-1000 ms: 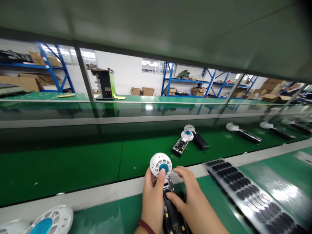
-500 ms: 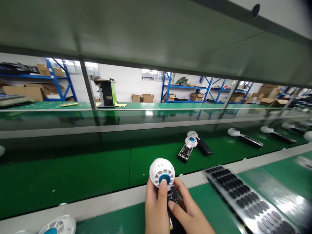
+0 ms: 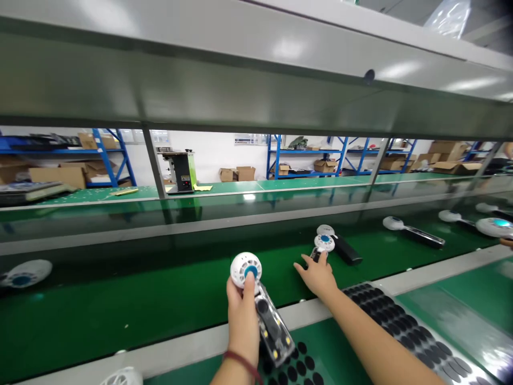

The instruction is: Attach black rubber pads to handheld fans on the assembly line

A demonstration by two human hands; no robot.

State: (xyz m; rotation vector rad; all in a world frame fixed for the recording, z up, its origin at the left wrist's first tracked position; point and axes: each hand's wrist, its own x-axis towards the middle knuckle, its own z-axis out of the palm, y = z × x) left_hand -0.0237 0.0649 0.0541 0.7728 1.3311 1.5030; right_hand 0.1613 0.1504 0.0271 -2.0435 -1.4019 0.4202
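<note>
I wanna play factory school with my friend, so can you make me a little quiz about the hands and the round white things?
1. Pick one: what colour is the middle of the round white head held in the left hand?
A) red
B) blue
C) yellow

2. True or false: the right hand is holding a cardboard box.

3. Fill the gap: the dark red wristband is on the person's ___ wrist.

Key:
1. B, blue.
2. False: it is over the lower part of another white-headed device.
3. left.
</note>
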